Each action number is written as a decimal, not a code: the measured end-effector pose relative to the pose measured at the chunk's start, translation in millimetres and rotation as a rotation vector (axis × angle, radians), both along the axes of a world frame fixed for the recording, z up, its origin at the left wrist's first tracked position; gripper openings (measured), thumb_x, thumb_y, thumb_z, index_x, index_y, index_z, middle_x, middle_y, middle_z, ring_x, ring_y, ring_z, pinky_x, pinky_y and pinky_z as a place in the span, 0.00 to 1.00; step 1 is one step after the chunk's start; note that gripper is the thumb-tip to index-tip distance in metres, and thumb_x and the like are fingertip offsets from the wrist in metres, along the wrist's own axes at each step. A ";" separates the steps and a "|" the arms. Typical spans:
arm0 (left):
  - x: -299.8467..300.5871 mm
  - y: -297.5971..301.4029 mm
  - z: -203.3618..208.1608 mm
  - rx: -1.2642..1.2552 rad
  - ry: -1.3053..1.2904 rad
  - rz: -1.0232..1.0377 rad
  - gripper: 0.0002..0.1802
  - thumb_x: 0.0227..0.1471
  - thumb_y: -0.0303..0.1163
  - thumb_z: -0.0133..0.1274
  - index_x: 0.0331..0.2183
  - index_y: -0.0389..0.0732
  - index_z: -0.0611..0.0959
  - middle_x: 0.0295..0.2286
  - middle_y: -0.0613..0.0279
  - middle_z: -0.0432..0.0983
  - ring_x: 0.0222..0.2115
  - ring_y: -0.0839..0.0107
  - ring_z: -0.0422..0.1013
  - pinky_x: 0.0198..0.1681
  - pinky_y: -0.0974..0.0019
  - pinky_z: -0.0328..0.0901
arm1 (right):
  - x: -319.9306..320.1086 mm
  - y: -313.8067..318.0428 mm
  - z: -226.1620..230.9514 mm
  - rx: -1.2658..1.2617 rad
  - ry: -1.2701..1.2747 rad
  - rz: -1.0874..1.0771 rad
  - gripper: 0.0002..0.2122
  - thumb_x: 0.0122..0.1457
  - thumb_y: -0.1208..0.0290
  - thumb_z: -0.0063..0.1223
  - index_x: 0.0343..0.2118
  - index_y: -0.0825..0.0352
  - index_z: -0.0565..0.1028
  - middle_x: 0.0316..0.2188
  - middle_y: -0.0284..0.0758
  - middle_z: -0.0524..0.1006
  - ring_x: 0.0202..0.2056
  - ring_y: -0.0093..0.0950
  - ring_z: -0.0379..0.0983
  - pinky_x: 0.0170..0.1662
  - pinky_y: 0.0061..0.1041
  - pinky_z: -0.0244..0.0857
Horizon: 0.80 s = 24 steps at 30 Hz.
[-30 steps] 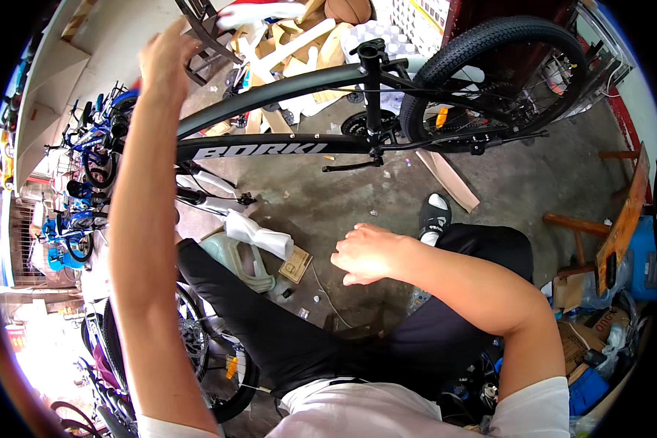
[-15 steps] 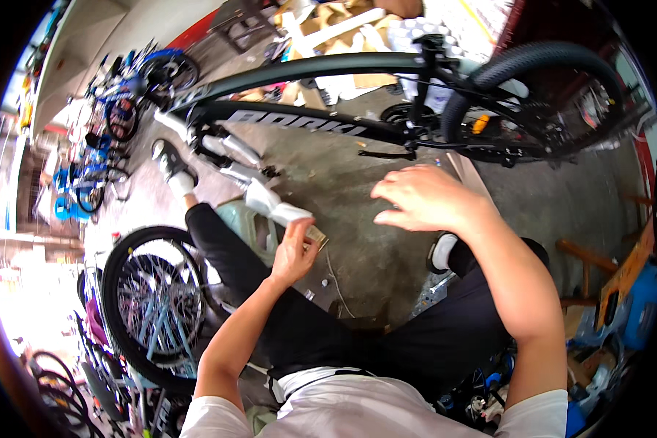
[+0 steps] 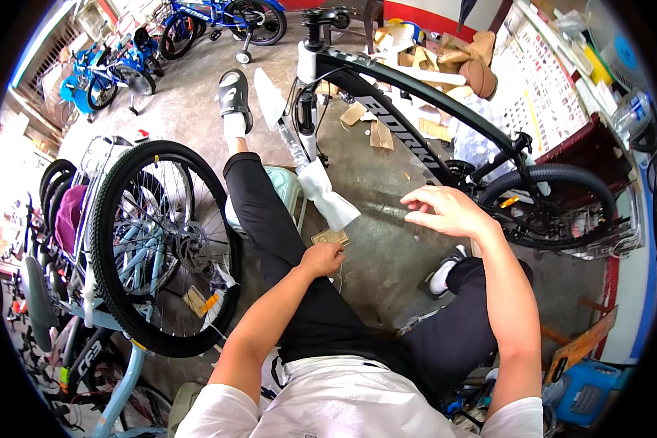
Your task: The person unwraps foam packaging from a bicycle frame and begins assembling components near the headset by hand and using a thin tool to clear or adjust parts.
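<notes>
Released and loose-fingered, the right hand hovered on the near side of the matte-black metal bicycle frame with pale lettering. The left hand, fingers curled, was on the same side, nearer the frame's white-padded front fork; whether it gripped anything could not be told. Work on the frame seemed between holds, the next move calling for a hand upon it. A second earlier, the left hand was raised beyond the frame's front end.

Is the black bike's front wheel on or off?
Off: the black bike has no wheel between the legs of its fork; white wrapping shows at the lower end.
</notes>
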<state>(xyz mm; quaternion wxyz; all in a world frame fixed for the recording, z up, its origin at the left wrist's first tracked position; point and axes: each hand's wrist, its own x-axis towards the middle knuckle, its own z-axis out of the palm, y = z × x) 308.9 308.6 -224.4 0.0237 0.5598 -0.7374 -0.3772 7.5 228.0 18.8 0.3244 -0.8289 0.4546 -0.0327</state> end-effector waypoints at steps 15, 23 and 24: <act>25.0 -12.7 30.8 -0.033 0.058 0.326 0.16 0.57 0.41 0.55 0.43 0.42 0.85 0.37 0.53 0.83 0.40 0.51 0.78 0.43 0.51 0.72 | 128.7 -136.8 -101.4 0.101 0.425 0.348 0.23 0.57 0.46 0.55 0.50 0.57 0.81 0.45 0.40 0.83 0.49 0.42 0.79 0.53 0.42 0.71; 56.7 -74.1 21.1 -0.013 0.002 0.515 0.15 0.59 0.37 0.52 0.44 0.41 0.84 0.39 0.51 0.82 0.42 0.49 0.77 0.45 0.51 0.71 | 181.4 -184.4 -171.0 0.085 0.159 0.527 0.21 0.58 0.51 0.57 0.47 0.61 0.80 0.43 0.41 0.82 0.47 0.41 0.79 0.49 0.39 0.72; 56.4 -80.0 8.1 -0.085 0.008 0.523 0.15 0.59 0.36 0.52 0.43 0.40 0.84 0.39 0.50 0.82 0.42 0.48 0.76 0.45 0.51 0.71 | 176.6 -188.4 -185.3 0.090 0.120 0.441 0.21 0.58 0.51 0.57 0.47 0.62 0.79 0.42 0.41 0.82 0.46 0.41 0.79 0.49 0.40 0.72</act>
